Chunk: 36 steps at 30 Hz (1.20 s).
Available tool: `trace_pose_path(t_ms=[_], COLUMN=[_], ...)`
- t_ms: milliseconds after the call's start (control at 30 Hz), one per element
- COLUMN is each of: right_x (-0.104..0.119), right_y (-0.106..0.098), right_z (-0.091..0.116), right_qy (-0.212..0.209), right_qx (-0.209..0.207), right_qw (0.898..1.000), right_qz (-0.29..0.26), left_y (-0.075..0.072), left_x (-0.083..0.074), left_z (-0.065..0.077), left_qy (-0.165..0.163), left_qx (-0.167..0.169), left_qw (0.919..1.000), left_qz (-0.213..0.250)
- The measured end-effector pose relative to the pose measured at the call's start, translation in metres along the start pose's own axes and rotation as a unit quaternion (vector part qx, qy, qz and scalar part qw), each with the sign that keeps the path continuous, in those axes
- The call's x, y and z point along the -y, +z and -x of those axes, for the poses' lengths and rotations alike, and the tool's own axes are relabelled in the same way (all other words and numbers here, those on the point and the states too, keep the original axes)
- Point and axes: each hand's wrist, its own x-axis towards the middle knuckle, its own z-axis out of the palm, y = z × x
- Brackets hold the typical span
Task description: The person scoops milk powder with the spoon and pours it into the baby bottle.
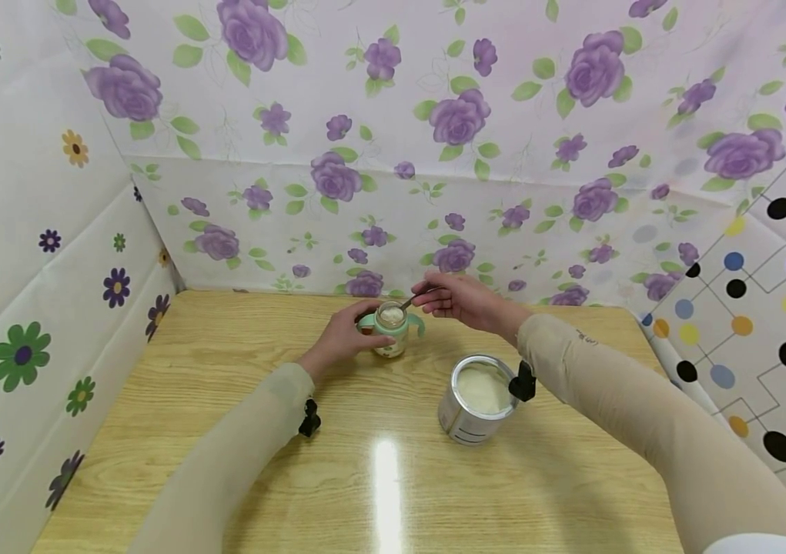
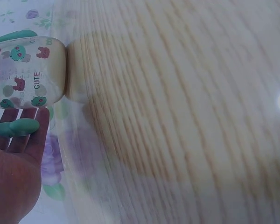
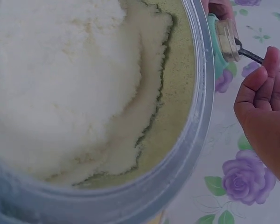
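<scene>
A small baby bottle (image 1: 393,341) with green side handles stands without a lid near the back of the table, pale powder showing in its mouth. My left hand (image 1: 344,334) grips it from the left, thumb across the front; in the left wrist view its fingers pass behind one green handle (image 2: 19,127). My right hand (image 1: 463,300) pinches the handle of a thin dark spoon (image 3: 252,56) between thumb and fingers. The spoon slants down into the bottle's mouth, its tip hidden there. An open can (image 1: 470,425) of pale powder (image 1: 484,387) stands nearer, below the right forearm.
The wooden table (image 1: 296,462) carries a bright light reflection in front. A flowered sheet (image 1: 393,131) hangs right behind the bottle, with patterned sheets at left and right. The can's metal rim (image 3: 201,93) fills much of the right wrist view.
</scene>
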Motion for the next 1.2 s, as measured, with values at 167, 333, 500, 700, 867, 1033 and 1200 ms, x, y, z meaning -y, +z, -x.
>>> trace_pose_path(t_ms=[167,333,500,700,867,1033,1200], right_x=[0.002,0.003,0.005,0.007,0.009,0.012,0.015], right_y=[-0.001,-0.004,-0.004,-0.004,-0.004,-0.003,-0.001], right_z=[0.001,0.003,0.004,0.006,0.007,0.009,0.011], right_qy=[-0.011,-0.044,-0.063,-0.078,-0.085,-0.092,-0.093], right_qx=[0.015,0.029,0.019,0.013,0.014,0.016,0.022], right_qw=[0.999,0.99,0.981,0.972,0.968,0.967,0.965], right_qz=[0.048,0.133,0.183,0.222,0.235,0.238,0.244], left_y=[0.0,0.0,0.0,0.0,-0.001,-0.001,-0.001], left_x=[0.001,0.0,0.0,0.0,0.001,0.002,0.002], left_z=[0.0,0.0,-0.001,-0.001,0.0,0.0,-0.001], left_qy=[0.002,0.0,0.001,0.0,0.001,0.003,0.006], left_qx=[0.002,0.003,0.004,0.005,0.006,0.007,0.007], left_qw=[1.0,1.0,1.0,0.9999,0.9999,0.9999,0.9999], left_qz=[-0.001,-0.003,-0.005,-0.011,-0.013,-0.009,-0.009])
